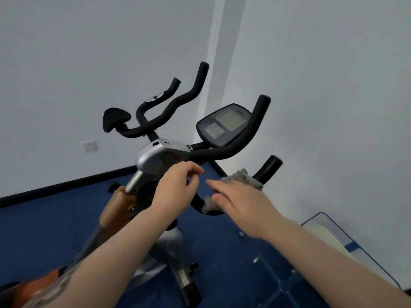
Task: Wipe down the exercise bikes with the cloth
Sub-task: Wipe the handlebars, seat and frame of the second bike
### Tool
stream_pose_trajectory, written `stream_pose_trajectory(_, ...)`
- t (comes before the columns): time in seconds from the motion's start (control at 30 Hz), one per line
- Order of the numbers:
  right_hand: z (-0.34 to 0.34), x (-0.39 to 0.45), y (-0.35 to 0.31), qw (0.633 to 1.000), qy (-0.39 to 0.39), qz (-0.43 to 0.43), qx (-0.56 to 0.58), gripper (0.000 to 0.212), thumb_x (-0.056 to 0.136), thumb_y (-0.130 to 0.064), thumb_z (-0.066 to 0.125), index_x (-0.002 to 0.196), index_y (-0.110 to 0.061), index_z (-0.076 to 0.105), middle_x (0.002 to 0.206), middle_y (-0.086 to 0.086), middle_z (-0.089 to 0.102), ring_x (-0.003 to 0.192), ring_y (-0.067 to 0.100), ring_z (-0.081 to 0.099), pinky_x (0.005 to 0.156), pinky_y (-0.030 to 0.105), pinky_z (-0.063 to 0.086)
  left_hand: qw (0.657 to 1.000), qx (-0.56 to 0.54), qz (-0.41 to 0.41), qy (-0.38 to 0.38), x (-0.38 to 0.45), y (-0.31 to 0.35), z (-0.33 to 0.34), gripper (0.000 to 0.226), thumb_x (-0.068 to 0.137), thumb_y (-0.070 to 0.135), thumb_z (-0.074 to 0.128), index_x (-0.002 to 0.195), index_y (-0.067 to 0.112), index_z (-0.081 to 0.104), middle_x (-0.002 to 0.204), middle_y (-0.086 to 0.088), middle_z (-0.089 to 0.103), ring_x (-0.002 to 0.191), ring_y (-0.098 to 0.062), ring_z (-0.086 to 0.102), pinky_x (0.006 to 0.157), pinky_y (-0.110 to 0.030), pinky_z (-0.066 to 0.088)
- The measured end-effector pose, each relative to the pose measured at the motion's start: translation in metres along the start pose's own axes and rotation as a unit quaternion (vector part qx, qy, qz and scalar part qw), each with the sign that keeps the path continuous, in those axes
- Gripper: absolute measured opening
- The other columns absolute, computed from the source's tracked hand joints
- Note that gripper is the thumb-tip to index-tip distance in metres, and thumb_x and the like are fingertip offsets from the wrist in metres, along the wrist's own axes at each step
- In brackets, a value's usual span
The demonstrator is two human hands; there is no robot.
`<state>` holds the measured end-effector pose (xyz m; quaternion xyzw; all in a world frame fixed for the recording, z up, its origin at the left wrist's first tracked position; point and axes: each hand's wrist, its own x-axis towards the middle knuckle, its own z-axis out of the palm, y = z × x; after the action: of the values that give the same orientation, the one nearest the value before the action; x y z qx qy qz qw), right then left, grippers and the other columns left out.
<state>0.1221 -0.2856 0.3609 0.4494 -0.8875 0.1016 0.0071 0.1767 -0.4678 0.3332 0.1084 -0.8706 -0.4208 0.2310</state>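
Cloth [242, 177] draped on near black handlebar [222, 152], right hand [239, 202] flat, fingers spread on it; left hand [178, 185] loosely curled, holding nothing.

A grey fluffy cloth [242, 177] is lying draped over the black handlebar [222, 152] of the orange-and-silver exercise bike [155, 156], which is standing upright.
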Motion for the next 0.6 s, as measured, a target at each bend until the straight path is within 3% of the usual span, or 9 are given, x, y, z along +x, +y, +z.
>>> stream_pose_trajectory(0.07, -0.016, 0.003, 0.02, 0.997, -0.012, 0.001, -0.079, 0.058, 0.095, -0.06, 0.022, 0.127, -0.027, 0.058, 0.125, -0.011, 0.06, 0.122, 0.011, 0.047, 0.111, 0.03, 0.027, 0.993, 0.1, 0.051, 0.017, -0.003, -0.016, -0.01, 0.02, 0.093, 0.01, 0.057, 0.1, 0.025, 0.068, 0.101, 0.01, 0.065, 0.097, -0.009, 0.055, 0.085, -0.026, 0.043)
stream_pose_trajectory(0.13, -0.015, 0.001, 0.025, 0.986, -0.03, 0.005, -0.166, 0.053, 0.098, -0.056, 0.022, 0.117, -0.027, 0.061, 0.116, -0.011, 0.059, 0.117, 0.013, 0.048, 0.114, 0.031, 0.02, 0.989, 0.126, 0.051, 0.064, -0.01, -0.026, -0.015, 0.019, 0.092, 0.008, 0.058, 0.101, 0.021, 0.069, 0.105, 0.005, 0.064, 0.101, -0.016, 0.054, 0.091, -0.035, 0.043)
stream_pose_trajectory(0.2, 0.005, 0.007, 0.0, 0.973, -0.051, 0.03, -0.222, 0.06, 0.098, -0.051, 0.011, 0.107, -0.023, 0.064, 0.104, -0.004, 0.062, 0.106, 0.02, 0.053, 0.111, 0.038, 0.025, 0.985, 0.134, 0.037, 0.103, -0.013, -0.03, -0.014, 0.017, 0.091, 0.009, 0.06, 0.101, 0.02, 0.068, 0.104, 0.004, 0.062, 0.099, -0.018, 0.054, 0.088, -0.037, 0.044)
stream_pose_trajectory(0.37, 0.05, 0.042, -0.05, 0.967, -0.032, 0.112, -0.226, 0.053, 0.105, -0.043, 0.015, 0.101, -0.015, 0.06, 0.095, 0.003, 0.067, 0.089, 0.025, 0.06, 0.086, 0.037, 0.034, 0.982, 0.129, 0.048, 0.129, -0.014, -0.044, -0.014, 0.011, 0.092, 0.013, 0.061, 0.097, 0.02, 0.068, 0.097, 0.004, 0.061, 0.088, -0.015, 0.053, 0.076, -0.034, 0.044)
stream_pose_trajectory(0.47, 0.044, 0.029, -0.038, 0.972, -0.034, 0.075, -0.219, 0.051, 0.101, -0.047, 0.017, 0.099, -0.016, 0.057, 0.09, 0.001, 0.067, 0.089, 0.024, 0.061, 0.102, 0.039, 0.033, 0.98, 0.127, 0.056, 0.146, -0.016, -0.051, -0.016, 0.011, 0.094, 0.018, 0.059, 0.098, 0.021, 0.068, 0.095, 0.006, 0.06, 0.086, -0.01, 0.05, 0.075, -0.031, 0.042)
stream_pose_trajectory(0.53, 0.038, 0.023, -0.039, 0.968, -0.069, 0.067, -0.233, 0.046, 0.097, -0.052, 0.015, 0.091, -0.02, 0.047, 0.083, 0.0, 0.064, 0.081, 0.025, 0.06, 0.086, 0.04, 0.037, 0.98, 0.111, 0.056, 0.158, -0.015, -0.055, -0.014, 0.012, 0.094, 0.019, 0.056, 0.098, 0.021, 0.068, 0.096, 0.008, 0.059, 0.087, -0.009, 0.049, 0.074, -0.032, 0.044)
stream_pose_trajectory(0.6, 0.041, 0.041, -0.038, 0.969, -0.113, 0.079, -0.205, 0.044, 0.1, -0.053, 0.016, 0.094, -0.019, 0.042, 0.087, 0.003, 0.064, 0.08, 0.028, 0.061, 0.067, 0.038, 0.031, 0.981, 0.09, 0.05, 0.166, -0.015, -0.057, -0.013, 0.013, 0.093, 0.018, 0.056, 0.099, 0.021, 0.068, 0.099, 0.007, 0.058, 0.089, -0.009, 0.05, 0.075, -0.034, 0.045)
